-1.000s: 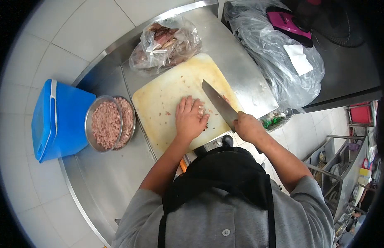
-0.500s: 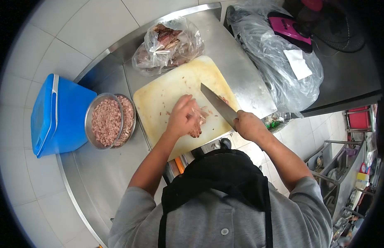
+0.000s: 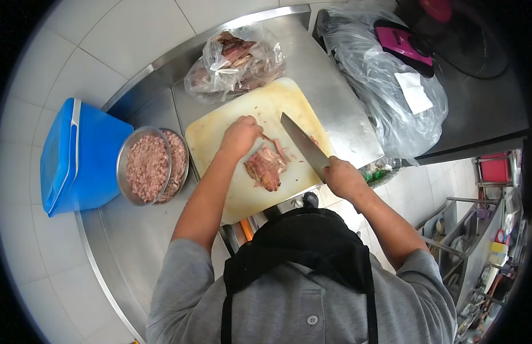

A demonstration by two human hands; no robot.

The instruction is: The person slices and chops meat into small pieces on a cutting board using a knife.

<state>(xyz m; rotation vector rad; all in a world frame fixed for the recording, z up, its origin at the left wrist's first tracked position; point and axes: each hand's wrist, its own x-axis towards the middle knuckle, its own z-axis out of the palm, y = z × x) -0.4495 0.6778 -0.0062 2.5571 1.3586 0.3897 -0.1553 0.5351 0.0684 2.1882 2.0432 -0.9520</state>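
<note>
My right hand (image 3: 345, 176) grips the handle of a large kitchen knife (image 3: 303, 143), its broad blade slanting up and left over the right side of the cutting board (image 3: 214, 129). My left hand (image 3: 242, 136) is closed over the board's left half, with a thin reddish strip of meat (image 3: 268, 138) at its fingertips. Just below that hand lies a chunk of cooked meat (image 3: 267, 167), browned at its lower end and touched by neither hand. Small cut pieces lie beside the chunk, and a few scraps sit under the blade's far side.
Behind the board stands a clear plastic bag of meat (image 3: 234, 63). Two bowls of diced meat (image 3: 145, 166) overlap on the left, beside a blue cooler (image 3: 85, 157). Plastic sheeting (image 3: 380, 86) covers something at the upper right. A steel rack (image 3: 472, 229) stands lower right.
My left hand has lifted off the meat chunk and moved up and left, uncovering it, with a thin strip now at the fingertips. The knife has barely moved.
</note>
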